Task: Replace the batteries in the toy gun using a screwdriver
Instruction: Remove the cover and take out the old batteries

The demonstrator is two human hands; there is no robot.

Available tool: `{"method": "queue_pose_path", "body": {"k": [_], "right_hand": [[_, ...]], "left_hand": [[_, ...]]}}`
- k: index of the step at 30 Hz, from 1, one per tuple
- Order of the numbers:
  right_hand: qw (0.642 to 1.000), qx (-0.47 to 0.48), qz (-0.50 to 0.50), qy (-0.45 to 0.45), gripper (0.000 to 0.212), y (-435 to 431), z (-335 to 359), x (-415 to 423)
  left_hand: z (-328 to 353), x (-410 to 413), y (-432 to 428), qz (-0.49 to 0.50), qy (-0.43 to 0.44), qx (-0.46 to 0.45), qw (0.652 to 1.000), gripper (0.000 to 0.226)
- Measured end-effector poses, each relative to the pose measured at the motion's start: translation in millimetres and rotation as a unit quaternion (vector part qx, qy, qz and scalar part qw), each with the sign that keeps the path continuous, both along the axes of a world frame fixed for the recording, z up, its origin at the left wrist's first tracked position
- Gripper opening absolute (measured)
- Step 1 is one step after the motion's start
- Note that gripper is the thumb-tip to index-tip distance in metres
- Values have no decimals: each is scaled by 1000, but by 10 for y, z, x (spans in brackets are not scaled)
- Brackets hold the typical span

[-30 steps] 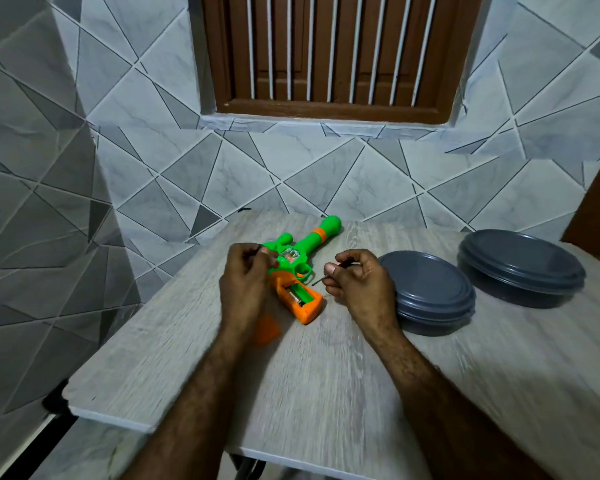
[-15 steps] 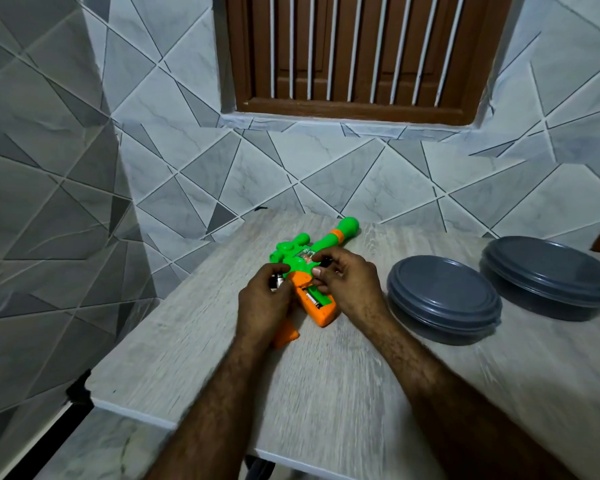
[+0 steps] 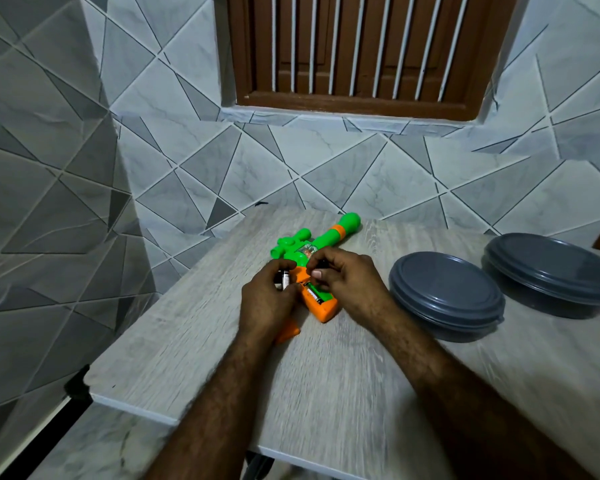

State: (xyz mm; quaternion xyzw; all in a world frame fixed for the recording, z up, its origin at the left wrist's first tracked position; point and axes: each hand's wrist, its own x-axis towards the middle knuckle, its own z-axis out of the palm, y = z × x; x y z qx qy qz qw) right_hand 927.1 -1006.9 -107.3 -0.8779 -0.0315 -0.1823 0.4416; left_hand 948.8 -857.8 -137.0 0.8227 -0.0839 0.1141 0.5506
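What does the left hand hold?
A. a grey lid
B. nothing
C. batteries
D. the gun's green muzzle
C: the left hand grips small silver and black batteries, close beside the orange grip of the gun.

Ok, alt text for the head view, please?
Two hands work on a green-orange toy gun lying on a table: the left hand grips batteries, the right hand pinches a small dark object over its open battery compartment.
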Motion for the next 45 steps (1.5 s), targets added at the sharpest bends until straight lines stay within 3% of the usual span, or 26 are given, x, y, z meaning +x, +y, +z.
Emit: {"method": "queue_pose_path", "body": {"k": [5, 12, 18, 24, 37, 45], "right_hand": [[991, -132, 12, 18, 27, 117, 139, 84], [984, -169, -4, 56, 37, 131, 223, 174], [994, -97, 4, 54, 30, 109, 171, 164], [998, -50, 3, 47, 23, 175, 112, 107], [998, -34, 35, 36, 31, 156, 98, 13], [996, 50, 49, 53, 22, 153, 93, -49]], "left_hand": [[1, -7, -10, -2, 8, -9, 1000, 42], [6, -26, -43, 14, 8, 9, 1000, 47], [-3, -33, -50, -14, -35, 30, 999, 35], [-13, -9, -43, 14, -67, 69, 995, 41], [-12, -33, 8, -6, -73, 107, 992, 33], [-1, -23, 15, -11, -72, 101, 992, 26]]}}
